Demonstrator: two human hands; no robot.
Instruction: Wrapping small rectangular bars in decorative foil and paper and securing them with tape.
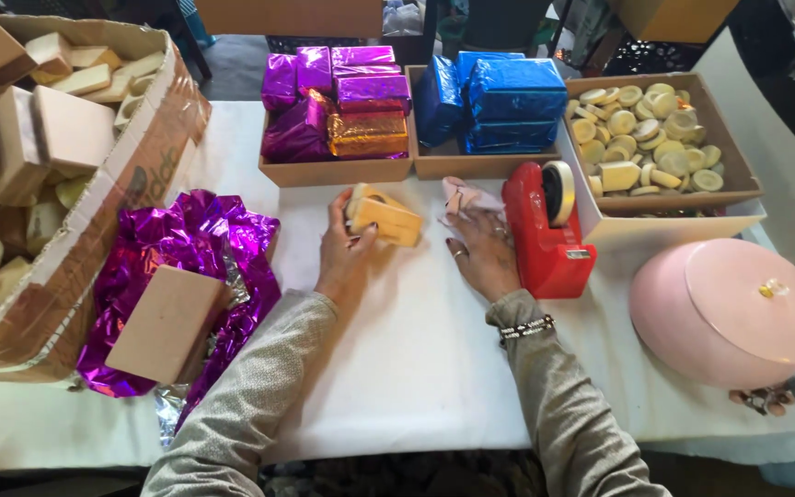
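While the left hand [344, 247] curls its fingers around the near end of a yellow block [385, 219], the block lies on the white table [416, 359] just in front of the trays. The right hand [482, 250] lies flat and spread beside the red tape dispenser [545, 235], its fingertips on a pale pink scrap [464, 196] whose kind is hard to make out; it grasps nothing. Both arms are cut off by the lower edge. A big carton [131, 175] of pale blocks runs off the left edge, so its full contents stay unseen. Purple foil [186, 241] lies crumpled near the carton with a tan slab [166, 324] on top hiding its middle. Behind stand a tray of purple packets [335, 171], a tray of blue packets [480, 164] and a box of round discs [724, 147]. A pink domed lid [729, 311] sits at the right. Beyond the table the room is dark and cluttered, hard to read.
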